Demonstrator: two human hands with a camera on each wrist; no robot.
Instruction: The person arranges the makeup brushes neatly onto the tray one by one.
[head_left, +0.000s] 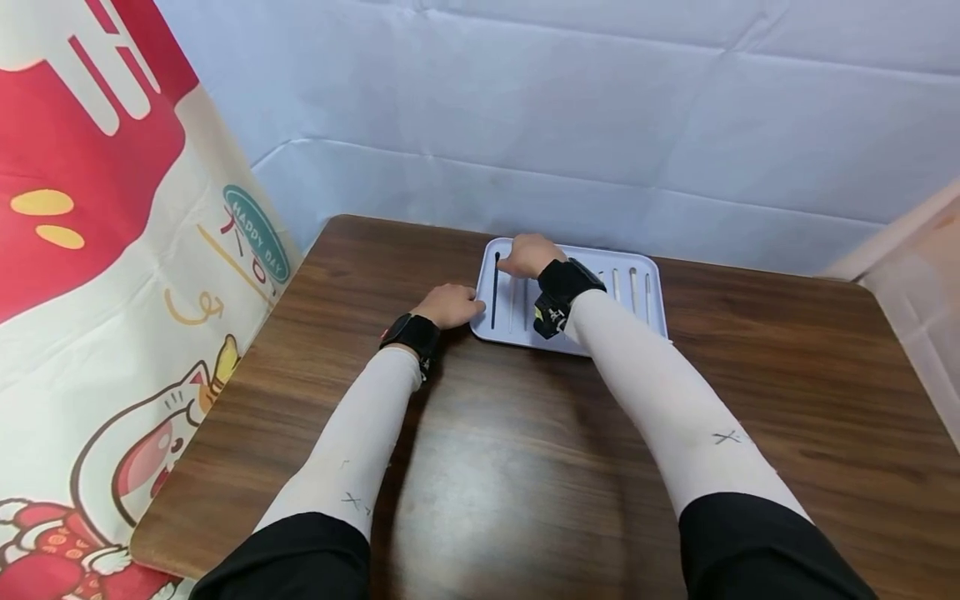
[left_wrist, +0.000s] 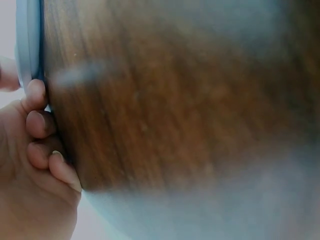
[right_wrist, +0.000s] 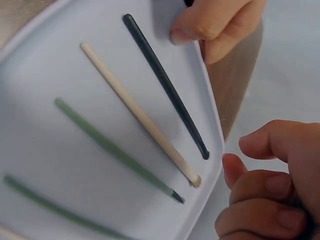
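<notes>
A pale, shallow rectangular tray (head_left: pixel 540 343) lies near the table's far edge, holding several thin sticks. My left hand (head_left: pixel 450 307) grips its left rim, thumb over the inside and fingers at the outer side. Over the far left part of the tray is my right hand (head_left: pixel 531 256), close to the black stick (right_wrist: pixel 165 82) with a small hooked tip. In the right wrist view this hand's thumb and forefinger stand apart, holding nothing, its other fingers bent. Beside the black stick lie a beige stick (right_wrist: pixel 140 115) with a ridged tip and a green stick (right_wrist: pixel 110 145) with a dark tip.
Another green stick (right_wrist: pixel 60 207) lies further along the tray, and a light stick (head_left: pixel 633 290) sits near its right end. Brown wooden tabletop (head_left: pixel 480 467) surrounds the tray. A white sheet (head_left: pixel 562 125) hangs behind; a printed cloth (head_left: pixel 150 250) hangs at left.
</notes>
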